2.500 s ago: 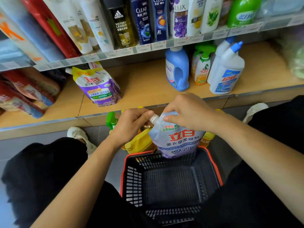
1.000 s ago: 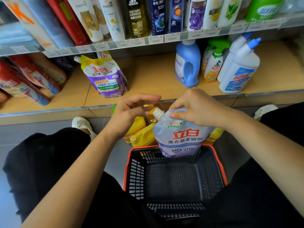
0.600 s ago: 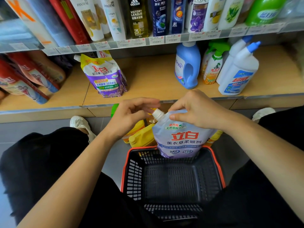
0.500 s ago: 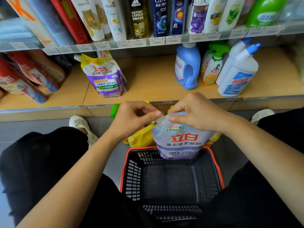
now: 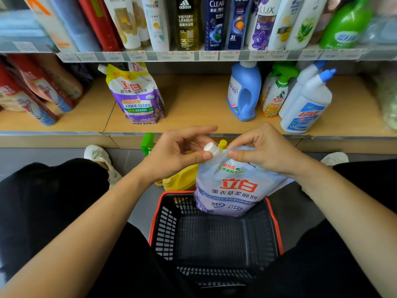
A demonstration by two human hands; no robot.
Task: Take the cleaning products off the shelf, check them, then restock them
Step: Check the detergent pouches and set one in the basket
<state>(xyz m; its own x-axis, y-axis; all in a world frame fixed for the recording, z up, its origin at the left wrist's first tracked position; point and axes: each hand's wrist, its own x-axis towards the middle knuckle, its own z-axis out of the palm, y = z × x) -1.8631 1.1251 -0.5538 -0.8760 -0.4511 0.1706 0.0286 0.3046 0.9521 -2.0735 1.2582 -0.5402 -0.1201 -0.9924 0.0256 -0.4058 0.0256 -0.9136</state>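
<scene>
Left hand [image 5: 171, 155] at the white cap [image 5: 210, 147]; thumb low in front, curled fingers behind, index finger sticking out straight; reads as a pinch on the cap, likely testing that it is screwed tight; how firm, cannot tell. Right hand [image 5: 264, 151] just beside it, thumb in front, fingers behind, pinching the top edge of the softener pouch [image 5: 234, 186] next to the spout; that grip keeps the floppy pouch upright and steady so the other hand can work the cap. Pouch hangs below both hands, bottom at the far rim of the basket [image 5: 155, 218]; resting on it or not, cannot tell. Judged step: checking; restock not yet done.

Under the left hand a yellow bottle [image 5: 182, 179] on the floor, just beside the pouch; past the left knuckles a green sprayer [image 5: 148, 143], also on the floor; probably waiting their turn.

Beyond both hands the lower shelf [image 5: 193, 104]; purple pouch [image 5: 135, 97] stands past the left hand; blue jug [image 5: 243, 91], spray bottle [image 5: 276, 97] and white bottles [image 5: 307, 108] past the right hand. Shelf board shows between them, straight ahead of the hands; likely home for the pouch. Risk: a soft pouch slumps if not stood on its base.
</scene>
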